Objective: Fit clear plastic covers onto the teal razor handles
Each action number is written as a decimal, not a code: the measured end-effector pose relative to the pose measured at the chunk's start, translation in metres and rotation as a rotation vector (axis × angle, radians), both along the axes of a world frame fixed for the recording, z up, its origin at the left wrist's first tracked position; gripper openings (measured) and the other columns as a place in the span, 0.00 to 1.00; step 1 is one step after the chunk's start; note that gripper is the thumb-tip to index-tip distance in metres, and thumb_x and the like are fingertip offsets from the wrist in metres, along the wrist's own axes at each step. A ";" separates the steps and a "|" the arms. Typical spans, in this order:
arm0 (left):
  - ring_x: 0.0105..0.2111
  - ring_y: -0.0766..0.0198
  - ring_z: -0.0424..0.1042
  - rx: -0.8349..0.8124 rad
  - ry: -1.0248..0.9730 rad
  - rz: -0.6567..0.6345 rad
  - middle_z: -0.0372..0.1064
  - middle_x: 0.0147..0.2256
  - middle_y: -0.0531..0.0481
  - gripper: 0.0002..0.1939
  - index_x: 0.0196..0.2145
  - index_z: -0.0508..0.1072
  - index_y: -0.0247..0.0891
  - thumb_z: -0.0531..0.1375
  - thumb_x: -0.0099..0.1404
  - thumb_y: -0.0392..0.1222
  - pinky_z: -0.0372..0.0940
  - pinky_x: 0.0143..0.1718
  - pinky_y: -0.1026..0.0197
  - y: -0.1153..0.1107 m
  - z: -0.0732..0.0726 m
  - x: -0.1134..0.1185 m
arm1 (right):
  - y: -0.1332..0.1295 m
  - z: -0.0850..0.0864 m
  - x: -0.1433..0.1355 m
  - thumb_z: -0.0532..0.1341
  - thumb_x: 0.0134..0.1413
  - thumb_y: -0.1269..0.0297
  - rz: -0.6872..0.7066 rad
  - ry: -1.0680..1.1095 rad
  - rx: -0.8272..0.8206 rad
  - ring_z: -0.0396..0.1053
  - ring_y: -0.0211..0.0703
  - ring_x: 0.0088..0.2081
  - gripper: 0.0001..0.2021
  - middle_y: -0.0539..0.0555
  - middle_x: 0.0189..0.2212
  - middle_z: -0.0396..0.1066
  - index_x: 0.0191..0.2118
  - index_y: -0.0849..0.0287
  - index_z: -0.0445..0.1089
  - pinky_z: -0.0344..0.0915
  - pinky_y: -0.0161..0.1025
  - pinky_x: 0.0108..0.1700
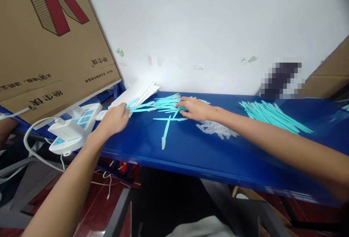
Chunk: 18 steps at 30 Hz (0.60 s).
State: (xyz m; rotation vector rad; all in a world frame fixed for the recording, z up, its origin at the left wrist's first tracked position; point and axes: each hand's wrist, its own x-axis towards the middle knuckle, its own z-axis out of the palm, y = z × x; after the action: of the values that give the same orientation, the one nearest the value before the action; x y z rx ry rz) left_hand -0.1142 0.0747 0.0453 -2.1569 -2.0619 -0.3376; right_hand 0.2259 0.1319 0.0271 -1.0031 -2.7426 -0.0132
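Observation:
My left hand [117,118] is closed around several turquoise eyebrow razors [141,106], slim sticks with pale covers whose ends point to the right. Over the right side of a loose pile of the same razors [166,102], my right hand [192,109] has its fingers curled, with a turquoise razor between thumb and fingertips. Two razors lie crossed in front of the pile, one of them a single razor [164,138] pointing toward me. Small clear plastic caps [216,129] are heaped below my right wrist.
On the blue table [174,164] a larger bundle of turquoise sticks [275,115] lies to the right. White flat pieces [136,93] rest against the wall. A power strip with chargers [73,129] and cables sits at the left, below a big cardboard box [54,58].

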 end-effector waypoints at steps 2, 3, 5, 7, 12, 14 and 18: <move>0.33 0.50 0.71 0.054 -0.198 -0.005 0.68 0.29 0.45 0.12 0.31 0.60 0.42 0.47 0.71 0.48 0.60 0.34 0.55 -0.010 -0.003 -0.004 | -0.015 0.005 -0.005 0.54 0.70 0.60 0.034 0.147 -0.022 0.73 0.52 0.46 0.18 0.65 0.52 0.73 0.57 0.63 0.71 0.65 0.45 0.47; 0.31 0.54 0.69 0.072 -0.320 -0.029 0.65 0.27 0.49 0.13 0.30 0.58 0.42 0.48 0.71 0.50 0.59 0.33 0.56 -0.017 -0.005 -0.001 | -0.023 0.007 -0.009 0.53 0.71 0.58 0.052 0.236 -0.062 0.73 0.51 0.46 0.18 0.64 0.49 0.75 0.56 0.63 0.71 0.65 0.46 0.48; 0.28 0.59 0.64 0.072 -0.531 -0.110 0.59 0.25 0.53 0.15 0.29 0.57 0.42 0.49 0.71 0.52 0.58 0.31 0.59 -0.032 -0.010 0.012 | -0.039 0.011 -0.017 0.54 0.71 0.52 0.063 0.413 -0.236 0.75 0.47 0.39 0.20 0.59 0.42 0.77 0.55 0.61 0.71 0.66 0.44 0.45; 0.28 0.61 0.62 0.040 -0.647 -0.199 0.59 0.26 0.54 0.16 0.31 0.60 0.42 0.50 0.72 0.54 0.58 0.31 0.60 -0.047 -0.015 0.033 | -0.052 0.013 -0.025 0.53 0.70 0.46 0.061 0.581 -0.440 0.74 0.42 0.31 0.22 0.54 0.35 0.76 0.53 0.59 0.69 0.67 0.41 0.38; 0.25 0.64 0.58 -0.013 -0.775 -0.330 0.56 0.25 0.56 0.16 0.31 0.59 0.42 0.52 0.75 0.52 0.55 0.28 0.62 -0.075 -0.026 0.075 | -0.061 0.013 -0.036 0.54 0.66 0.39 0.006 0.863 -0.533 0.66 0.37 0.23 0.23 0.46 0.23 0.65 0.36 0.57 0.66 0.61 0.37 0.30; 0.24 0.66 0.59 -0.137 -0.932 -0.388 0.58 0.25 0.57 0.17 0.31 0.60 0.42 0.54 0.74 0.53 0.57 0.27 0.63 -0.081 -0.027 0.083 | -0.061 0.013 -0.037 0.53 0.66 0.37 -0.001 0.907 -0.436 0.61 0.36 0.24 0.27 0.46 0.20 0.60 0.28 0.57 0.64 0.58 0.38 0.30; 0.24 0.64 0.68 -0.401 -1.238 -0.534 0.64 0.24 0.55 0.17 0.32 0.64 0.41 0.55 0.74 0.54 0.68 0.31 0.61 -0.090 -0.028 0.099 | -0.067 0.014 -0.040 0.50 0.65 0.35 0.024 0.956 -0.295 0.54 0.36 0.23 0.30 0.45 0.19 0.54 0.22 0.55 0.56 0.53 0.38 0.29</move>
State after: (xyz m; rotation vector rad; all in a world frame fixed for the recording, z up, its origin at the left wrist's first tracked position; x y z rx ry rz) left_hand -0.0154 -0.0156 0.0176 -3.1963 -1.9597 -1.8506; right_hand 0.1859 0.0647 0.0408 -0.7487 -1.8883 0.6989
